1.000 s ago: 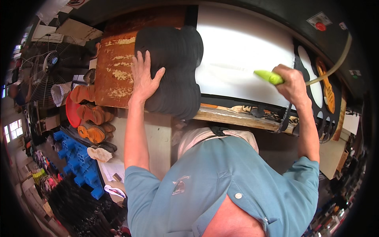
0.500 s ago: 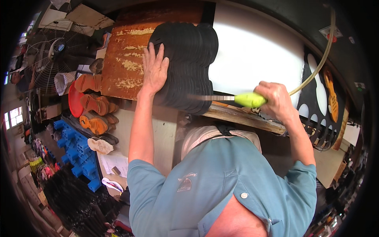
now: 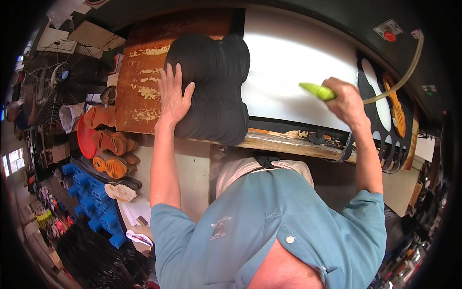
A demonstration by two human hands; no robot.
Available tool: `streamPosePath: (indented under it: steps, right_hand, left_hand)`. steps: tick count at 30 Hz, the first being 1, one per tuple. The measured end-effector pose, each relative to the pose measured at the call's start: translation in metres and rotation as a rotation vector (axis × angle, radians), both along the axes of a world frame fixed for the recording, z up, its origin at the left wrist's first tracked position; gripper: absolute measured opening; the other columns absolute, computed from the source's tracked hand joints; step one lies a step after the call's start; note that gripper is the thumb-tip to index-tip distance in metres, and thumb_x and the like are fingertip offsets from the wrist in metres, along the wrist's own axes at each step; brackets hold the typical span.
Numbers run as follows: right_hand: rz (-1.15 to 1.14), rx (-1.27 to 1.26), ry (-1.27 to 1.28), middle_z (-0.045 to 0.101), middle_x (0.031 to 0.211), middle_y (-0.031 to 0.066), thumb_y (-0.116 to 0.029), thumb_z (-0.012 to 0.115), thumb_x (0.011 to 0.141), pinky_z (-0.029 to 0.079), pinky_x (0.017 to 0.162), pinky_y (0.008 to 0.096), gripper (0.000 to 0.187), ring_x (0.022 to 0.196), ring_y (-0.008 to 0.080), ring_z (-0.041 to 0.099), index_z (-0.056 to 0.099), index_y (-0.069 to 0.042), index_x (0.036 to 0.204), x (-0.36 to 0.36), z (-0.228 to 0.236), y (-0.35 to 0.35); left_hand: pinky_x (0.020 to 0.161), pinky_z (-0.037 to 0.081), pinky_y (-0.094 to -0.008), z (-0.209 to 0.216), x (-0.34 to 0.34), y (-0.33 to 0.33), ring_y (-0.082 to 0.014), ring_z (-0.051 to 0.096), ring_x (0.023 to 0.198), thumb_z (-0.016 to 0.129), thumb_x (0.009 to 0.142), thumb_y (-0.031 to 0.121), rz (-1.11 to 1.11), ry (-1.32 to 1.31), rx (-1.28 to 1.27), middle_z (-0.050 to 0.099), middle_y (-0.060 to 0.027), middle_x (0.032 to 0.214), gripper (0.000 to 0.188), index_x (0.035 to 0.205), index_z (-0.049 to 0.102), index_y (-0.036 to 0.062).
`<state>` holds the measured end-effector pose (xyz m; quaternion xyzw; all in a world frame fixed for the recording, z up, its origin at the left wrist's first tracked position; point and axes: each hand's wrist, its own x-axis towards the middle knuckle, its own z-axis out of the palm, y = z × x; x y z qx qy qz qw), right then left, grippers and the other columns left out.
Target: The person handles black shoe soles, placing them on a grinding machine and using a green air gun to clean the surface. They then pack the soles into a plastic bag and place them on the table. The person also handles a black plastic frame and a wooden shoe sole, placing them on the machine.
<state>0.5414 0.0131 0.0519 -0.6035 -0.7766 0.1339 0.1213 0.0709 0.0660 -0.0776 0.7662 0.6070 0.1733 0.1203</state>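
I have the lime-green tool (image 3: pixel 317 91) above the white sheet (image 3: pixel 288 58), its tapered end toward the left and a little away from the body, its long axis nearly crosswise. The right hand (image 3: pixel 347 102) has its fingers curled closely round the tool. Half a second ago it was nearer the body and farther left, with a blurred thin end reaching across the black pieces (image 3: pixel 209 91); now it is farther out and right, and I cannot make out that thin end.

The left hand (image 3: pixel 174 101) lies flat on the left edge of the black pieces, fingers and thumb spread, gripping nothing; it covers part of that edge. The pieces overlap in a fanned heap with scalloped edges, the heap's longer run going from the far side toward the body.

Left of them I see the worn brown board (image 3: pixel 137 111). A pale tube (image 3: pixel 409 72) curves from behind the right hand across the orange sole (image 3: pixel 395 108) and the black panel (image 3: pixel 369 84), toward the dark wall bearing a red button (image 3: pixel 389 36). Farther left are brown-orange soles (image 3: pixel 109 164), a red dish (image 3: pixel 84 139), a blue plastic rack (image 3: pixel 98 207) and a fan (image 3: pixel 60 74).
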Motion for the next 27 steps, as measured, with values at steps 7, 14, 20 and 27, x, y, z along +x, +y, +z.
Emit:
streamPosePath:
  steps: [7, 14, 20, 27]
  right_hand:
    - [0.11, 0.006, -0.066, 0.074, 0.089, 0.0132, -0.006, 0.079, 0.08, 0.057, 0.071, 0.0455, 0.013, 0.078, 0.0356, 0.073, 0.074, -0.006, 0.092, 0.003, -0.001, -0.01]
    - [-0.021, 0.004, -0.086, 0.071, 0.089, 0.0138, -0.01, 0.078, 0.084, 0.056, 0.074, 0.0464, 0.012, 0.084, 0.0372, 0.071, 0.072, -0.004, 0.093, 0.007, -0.002, -0.006]
    - [0.196, -0.012, 0.019, 0.069, 0.085, 0.0134, -0.001, 0.078, 0.071, 0.056, 0.068, 0.0467, 0.021, 0.075, 0.0384, 0.07, 0.069, -0.005, 0.089, -0.015, -0.007, -0.019]
    - [0.416, -0.076, 0.04, 0.064, 0.083, 0.0129, -0.005, 0.078, 0.067, 0.057, 0.068, 0.0485, 0.026, 0.075, 0.0378, 0.068, 0.064, -0.005, 0.09, -0.077, -0.021, -0.035]
  left_hand:
    - [0.129, 0.01, -0.0626, -0.001, -0.002, 0.001, -0.0543, 0.01, 0.159, 0.049, 0.11, 0.047, -0.031, -0.019, 0.044, 0.015, -0.0305, 0.174, 0.075, 0.169, 0.023, 0.008]
    - [0.128, 0.012, -0.0644, -0.005, 0.001, 0.001, -0.0571, 0.012, 0.158, 0.051, 0.109, 0.043, -0.006, -0.047, 0.102, 0.016, -0.0319, 0.173, 0.072, 0.168, 0.027, 0.0102]
    - [0.129, 0.01, -0.0624, -0.001, 0.001, 0.001, -0.0559, 0.012, 0.159, 0.046, 0.111, 0.043, 0.01, -0.096, 0.05, 0.018, -0.0317, 0.172, 0.067, 0.168, 0.03, 0.0113]
    - [0.131, 0.009, -0.0575, -0.004, -0.001, 0.001, -0.0469, 0.013, 0.162, 0.03, 0.116, 0.044, 0.044, -0.191, 0.054, 0.022, -0.0246, 0.174, 0.061, 0.164, 0.04, 0.008]
